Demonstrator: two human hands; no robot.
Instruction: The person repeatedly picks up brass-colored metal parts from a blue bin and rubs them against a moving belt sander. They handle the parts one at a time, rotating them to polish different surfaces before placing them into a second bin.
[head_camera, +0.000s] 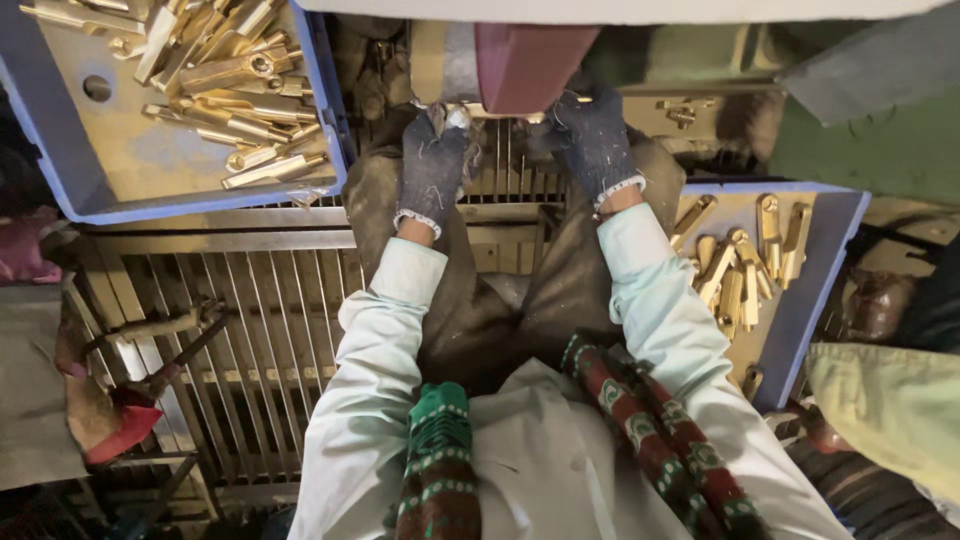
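Both my hands wear dark blue knit gloves with white cuffs. My left hand reaches up to the base of a machine with a dark red housing, its fingertips closed around a small shiny metal piece. My right hand rests against the same machine just under the red housing, fingers curled; whether it holds anything is hidden. Pale sleeves cover both arms, and a patterned scarf hangs down my front.
A blue tray at the upper left holds several long brass parts. Another blue tray at the right holds several brass fittings. A metal grate lies below, with tools on its left.
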